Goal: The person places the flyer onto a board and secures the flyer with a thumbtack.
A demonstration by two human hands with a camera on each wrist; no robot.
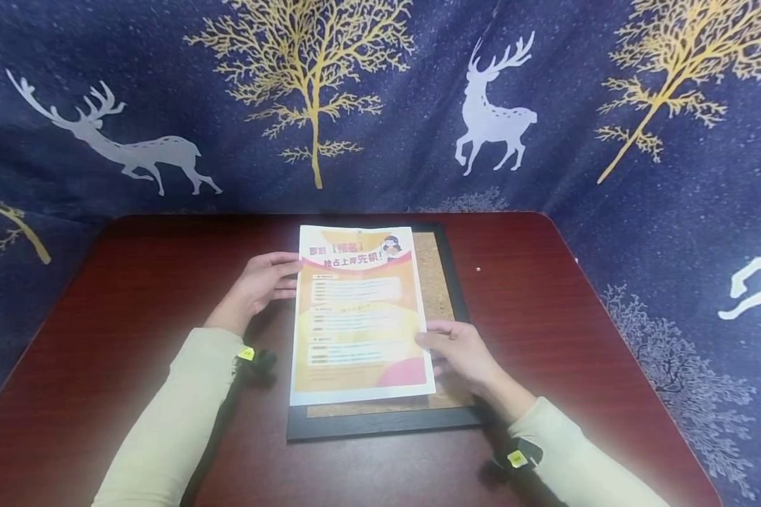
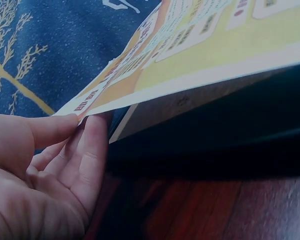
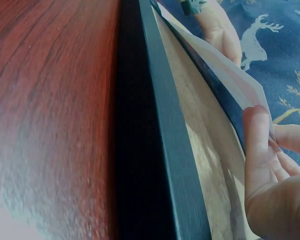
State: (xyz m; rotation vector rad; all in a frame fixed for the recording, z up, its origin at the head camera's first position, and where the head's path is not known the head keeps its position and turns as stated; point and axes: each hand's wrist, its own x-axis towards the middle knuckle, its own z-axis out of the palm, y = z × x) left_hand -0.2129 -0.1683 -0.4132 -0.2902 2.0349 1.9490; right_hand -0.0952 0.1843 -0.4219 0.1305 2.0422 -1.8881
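Note:
A printed poster (image 1: 360, 317) in orange, yellow and pink hangs just over a cork board (image 1: 440, 282) with a black frame (image 1: 380, 424). My left hand (image 1: 268, 283) pinches the poster's left edge near the top, thumb above and fingers below, as the left wrist view shows. On the other side my right hand (image 1: 459, 350) pinches the right edge, lower down. Seen in the right wrist view, the poster (image 3: 225, 62) stands apart from the cork (image 3: 205, 135), with a gap under it. The poster hides most of the board's left and middle.
The board lies on a dark red wooden table (image 1: 558, 338) with rounded far corners. A tiny pale speck (image 1: 478, 269) sits on the table right of the board. Behind the table hangs a blue cloth (image 1: 393, 141) with deer and trees.

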